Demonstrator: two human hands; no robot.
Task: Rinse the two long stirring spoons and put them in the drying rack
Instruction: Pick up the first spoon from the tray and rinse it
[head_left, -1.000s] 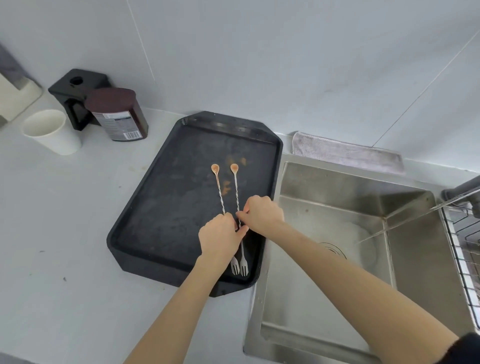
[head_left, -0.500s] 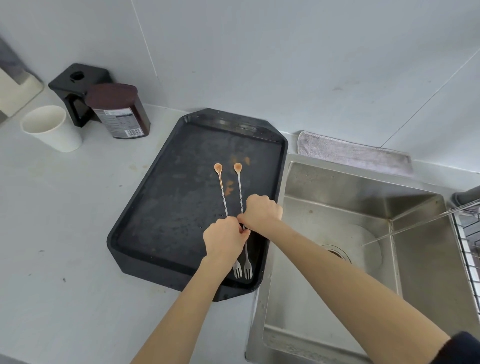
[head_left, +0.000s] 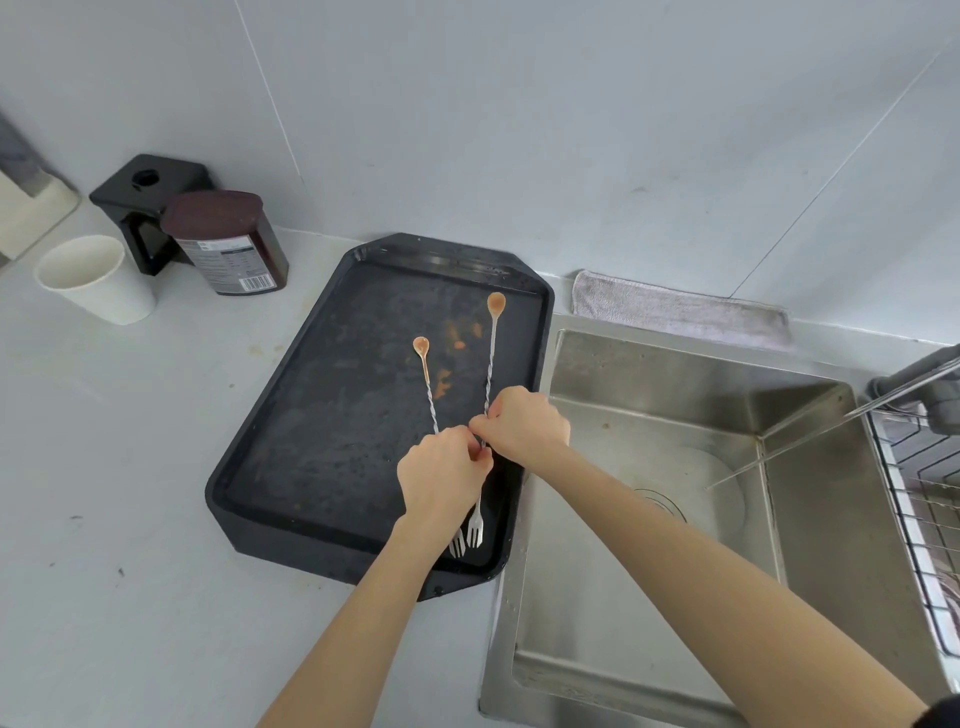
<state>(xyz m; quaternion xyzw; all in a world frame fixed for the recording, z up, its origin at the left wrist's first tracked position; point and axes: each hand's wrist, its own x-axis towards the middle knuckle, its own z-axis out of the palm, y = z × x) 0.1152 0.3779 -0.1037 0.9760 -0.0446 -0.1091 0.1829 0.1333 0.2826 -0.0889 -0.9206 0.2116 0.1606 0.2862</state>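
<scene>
Head view: each hand pinches one long stirring spoon mid-handle over the black tray, the left hand on the left spoon, the right hand on the right spoon, bowls stained orange. This looks like the pick-up step; next, both must travel to the sink for rinsing, then the drying rack.

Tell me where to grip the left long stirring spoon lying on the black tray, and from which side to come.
Pinch the left long twisted metal stirring spoon at mid-shaft, from above. It lies flat on the black rectangular tray, the twist should resist slipping, and the stained bowl and forked end are best left untouched. The left hand already grips there; the right hand grips the other spoon likewise.
</scene>
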